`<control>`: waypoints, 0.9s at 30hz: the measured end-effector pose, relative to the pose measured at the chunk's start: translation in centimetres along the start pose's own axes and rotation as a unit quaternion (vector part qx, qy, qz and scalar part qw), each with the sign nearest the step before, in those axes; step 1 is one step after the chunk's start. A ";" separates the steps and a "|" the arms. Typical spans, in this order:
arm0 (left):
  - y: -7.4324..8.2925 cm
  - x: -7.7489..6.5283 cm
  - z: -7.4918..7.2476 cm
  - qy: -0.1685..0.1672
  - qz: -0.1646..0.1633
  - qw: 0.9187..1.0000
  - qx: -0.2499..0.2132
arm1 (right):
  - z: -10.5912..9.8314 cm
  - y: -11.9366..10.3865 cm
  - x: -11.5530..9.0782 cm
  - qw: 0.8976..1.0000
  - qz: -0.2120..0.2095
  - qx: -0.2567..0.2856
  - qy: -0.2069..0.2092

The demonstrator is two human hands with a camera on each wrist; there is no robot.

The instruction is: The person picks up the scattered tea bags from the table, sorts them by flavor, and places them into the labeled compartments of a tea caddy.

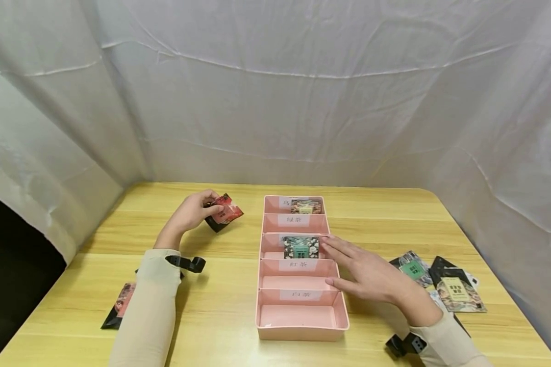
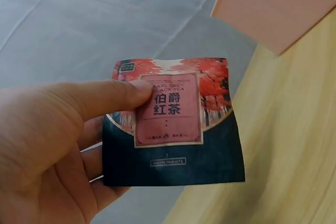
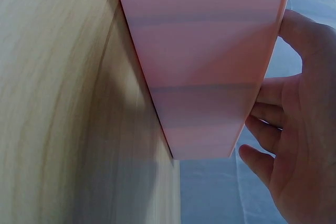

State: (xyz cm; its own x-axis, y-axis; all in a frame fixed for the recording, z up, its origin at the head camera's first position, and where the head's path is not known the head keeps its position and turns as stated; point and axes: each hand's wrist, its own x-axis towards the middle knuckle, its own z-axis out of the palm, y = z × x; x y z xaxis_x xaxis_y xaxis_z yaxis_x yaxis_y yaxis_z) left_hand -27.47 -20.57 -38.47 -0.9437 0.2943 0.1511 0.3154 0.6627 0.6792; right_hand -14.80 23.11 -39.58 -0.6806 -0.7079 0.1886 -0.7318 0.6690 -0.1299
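1. Left hand: grasping the Earl Grey black tea sachet, thumb across the printed front, other fingers behind.
2. Right hand: relaxed, fingers loosely extended, touching the rim of the pink five-compartment organizer on the side nearest this hand.
3. Organizer sits between the hands: right of the left hand, left of the right.
4. Green-labelled sachet in the middle compartment, just left of the right hand's fingertips.
5. Yellow-labelled sachet in the farthest compartment, beyond the right hand.
6. Pile of sachets right of the right hand.
7. Red-and-black sachet nearer the person than the left hand, partly hidden by that sleeve.
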 end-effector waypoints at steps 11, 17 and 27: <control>2.7 0.0 0.4 0.005 0.008 0.996 -0.085 | 0.1 0.1 0.0 1.000 0.005 0.005 -0.002; 4.4 0.1 0.7 0.006 0.029 0.991 -0.131 | 0.0 0.1 0.0 1.000 0.006 0.007 -0.002; 7.1 -0.4 1.6 -0.001 0.107 0.984 -0.144 | 0.0 0.1 -0.1 1.000 0.010 0.007 -0.006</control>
State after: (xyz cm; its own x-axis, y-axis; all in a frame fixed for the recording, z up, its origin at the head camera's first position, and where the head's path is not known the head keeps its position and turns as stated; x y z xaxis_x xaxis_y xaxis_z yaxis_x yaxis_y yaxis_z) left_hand -24.67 -14.91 -34.82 -0.8586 0.4074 0.3112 0.4648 0.3623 0.8079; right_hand -14.84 23.21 -39.63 -0.6949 -0.6975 0.1749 -0.7189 0.6796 -0.1461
